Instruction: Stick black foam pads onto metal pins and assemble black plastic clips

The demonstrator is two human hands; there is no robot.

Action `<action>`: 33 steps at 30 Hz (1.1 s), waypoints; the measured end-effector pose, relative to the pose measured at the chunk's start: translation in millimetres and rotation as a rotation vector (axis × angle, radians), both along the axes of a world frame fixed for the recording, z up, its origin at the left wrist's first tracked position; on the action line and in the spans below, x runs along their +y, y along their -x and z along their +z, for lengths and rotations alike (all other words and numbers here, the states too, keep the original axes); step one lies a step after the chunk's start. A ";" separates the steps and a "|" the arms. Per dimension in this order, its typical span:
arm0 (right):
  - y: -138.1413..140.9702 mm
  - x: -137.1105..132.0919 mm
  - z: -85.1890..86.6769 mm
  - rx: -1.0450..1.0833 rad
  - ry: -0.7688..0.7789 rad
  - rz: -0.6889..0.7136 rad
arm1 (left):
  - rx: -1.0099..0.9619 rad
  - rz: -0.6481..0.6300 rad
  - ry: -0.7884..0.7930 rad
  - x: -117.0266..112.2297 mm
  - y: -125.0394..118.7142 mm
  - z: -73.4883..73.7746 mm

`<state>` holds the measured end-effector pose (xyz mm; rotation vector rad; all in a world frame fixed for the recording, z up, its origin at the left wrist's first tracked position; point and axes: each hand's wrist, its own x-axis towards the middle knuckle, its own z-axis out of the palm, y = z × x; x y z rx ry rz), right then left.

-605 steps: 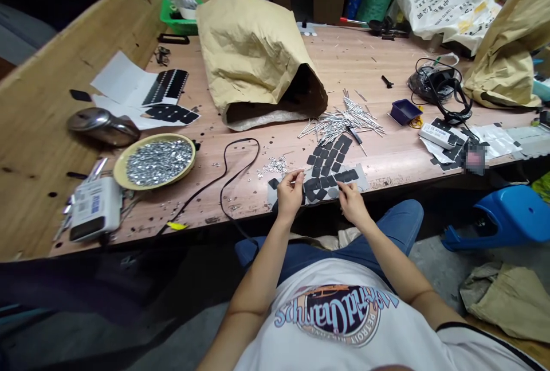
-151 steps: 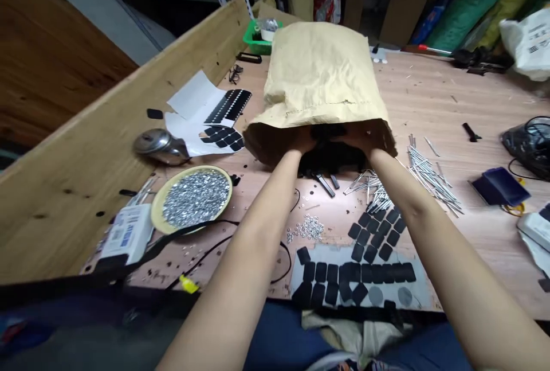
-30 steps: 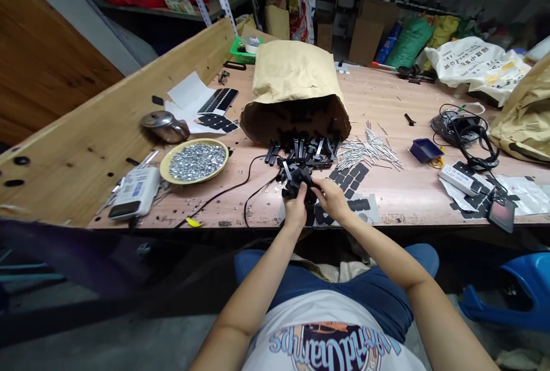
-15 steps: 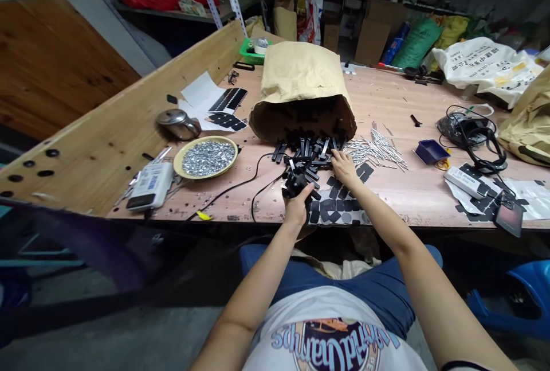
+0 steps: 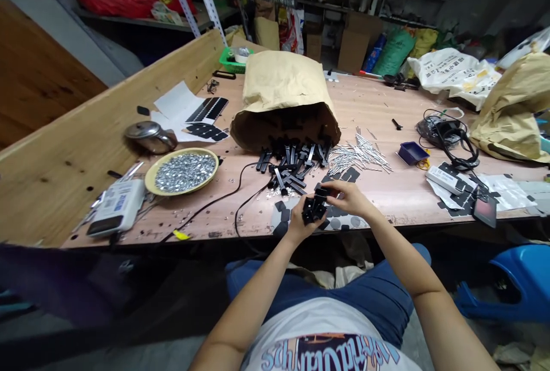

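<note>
My left hand (image 5: 297, 223) is closed round a bunch of small black plastic pieces (image 5: 313, 209) just above the table's near edge. My right hand (image 5: 351, 199) pinches one black piece at the top of that bunch. Under both hands lies a grey sheet with black pads (image 5: 344, 222). Beyond them a heap of black pieces (image 5: 292, 161) spills from the mouth of a brown paper sack (image 5: 281, 90) lying on its side.
Metal pins (image 5: 358, 156) lie right of the heap. A yellow dish of silver bits (image 5: 183, 170), a white device (image 5: 114, 213) and a black cable (image 5: 215, 202) sit to the left. A blue tray (image 5: 411, 152), headphones (image 5: 447, 136) and sacks are at right. A wooden board (image 5: 98, 136) walls the left side.
My right hand has come back from the heap with a black piece and joined my left hand. My left hand with its bunch has drawn nearer the table edge.
</note>
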<state>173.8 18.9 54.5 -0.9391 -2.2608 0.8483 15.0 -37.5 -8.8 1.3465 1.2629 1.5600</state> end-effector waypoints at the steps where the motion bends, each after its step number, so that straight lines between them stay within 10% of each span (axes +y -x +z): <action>1: 0.7 -3.7 -5.2 0.063 0.042 -0.023 | -0.043 0.027 0.023 -0.1 -3.2 -0.7; 9: 29.8 -40.9 -57.0 0.380 0.123 -0.260 | -0.229 0.105 0.082 -3.6 -21.5 2.4; 22: 30.2 -42.9 -77.7 0.479 0.180 -0.300 | -0.355 0.250 0.169 -0.3 -38.4 -16.2; 33: 28.7 -62.6 -74.4 0.241 -0.278 -0.347 | -0.652 0.112 0.223 -3.2 -34.0 -4.2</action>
